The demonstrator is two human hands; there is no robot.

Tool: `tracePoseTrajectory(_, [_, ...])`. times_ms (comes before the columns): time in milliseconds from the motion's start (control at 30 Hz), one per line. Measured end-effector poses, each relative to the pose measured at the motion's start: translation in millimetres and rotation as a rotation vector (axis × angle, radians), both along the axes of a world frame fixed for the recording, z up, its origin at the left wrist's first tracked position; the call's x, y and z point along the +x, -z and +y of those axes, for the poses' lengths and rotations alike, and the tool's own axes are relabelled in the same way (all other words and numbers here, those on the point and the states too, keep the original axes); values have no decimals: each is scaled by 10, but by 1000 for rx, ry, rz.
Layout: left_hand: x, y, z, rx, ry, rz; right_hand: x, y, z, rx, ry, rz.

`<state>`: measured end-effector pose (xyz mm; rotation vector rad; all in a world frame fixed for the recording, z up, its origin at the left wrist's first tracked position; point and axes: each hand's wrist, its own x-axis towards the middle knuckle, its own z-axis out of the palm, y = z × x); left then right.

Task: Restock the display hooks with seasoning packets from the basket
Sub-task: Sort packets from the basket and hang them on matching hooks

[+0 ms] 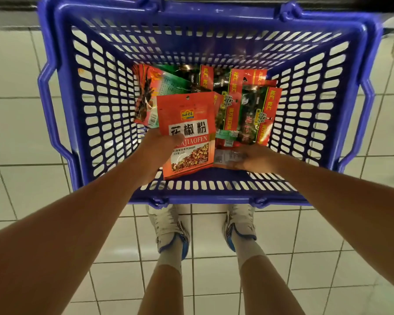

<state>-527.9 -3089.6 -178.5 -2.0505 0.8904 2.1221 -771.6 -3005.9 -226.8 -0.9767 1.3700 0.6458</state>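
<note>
Both arms reach down into the blue basket point(62, 105), which sits on the pale tiled floor point(14, 133) just ahead of the person's white shoes point(168, 226). The left hand point(156, 151) grips an orange packet point(188, 135), thumb pressed across its front over the printed label and the fingers hidden behind it. That packet stands nearly upright, tilted a little to the left, its hang hole at the top edge, its lower edge down near the basket's near wall. It reads "JIAOFEN" beneath large Chinese characters, with a picture of reddish peppercorns below.

The right hand point(251, 156) is over on the other side, low in the basket, fingers curled onto a pale packet point(225, 156) lying flat on the basket floor. That hand is blurred, so whether it really pinches the packet or only rests on it, I cannot tell.

Behind both hands lies the remaining stock: a heap of red-and-green packets point(248, 105) overlapping one another toward the back and right of the basket, and a red packet with a green side point(150, 92) leaning at the left of the pile. The heap lies just behind the orange packet, partly hidden by it.
</note>
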Motion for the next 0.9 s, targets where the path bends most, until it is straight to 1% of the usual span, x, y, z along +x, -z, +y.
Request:
tracePoseTrajectory(100, [35,96,-18,33,-62,26,46,84,102,7,105,-68])
tracePoseTrajectory(133, [46,116,-18,36,-70,30,47,117,116,-6,86,-56])
tracePoseTrajectory(200, [62,108,-18,28,-68,11,48,157,132,-39,-21,-25])
tracePoseTrajectory(267, [86,73,-18,24,-84,-13,60,153,147,-28,-89,-15])
tracePoseTrajectory(400, [147,-22,-29,23,-84,-51,55,72,114,-15,-138,-54])
tracePoseTrajectory(467, [174,-89,-45,-28,-43,-77,33,-12,50,-52,-100,-71])
tracePoseTrajectory(500, [180,-130,-53,-61,-14,-94,7,-67,17,-74,-30,-76])
tracePoseTrajectory(533, [185,-170,-57,-90,8,-103,-35,-129,-16,-81,109,-83])
tracePoseTrajectory(567, [189,-209,-56,-110,21,-108,-90,-203,-53,-52,317,-105])
tracePoseTrajectory(633, [175,-297,-41,-121,13,-113,-201,-416,-139,89,751,-198])
tracePoseTrajectory(700, [128,-377,-12,-117,-15,-100,-264,-609,-190,187,1040,-273])
tracePoseTrajectory(800, [14,-484,43,-87,-93,-65,-226,-779,-210,224,1326,-392])
tracePoseTrajectory(900, [-96,-590,96,-31,-214,66,-71,-906,-186,259,1438,-432])
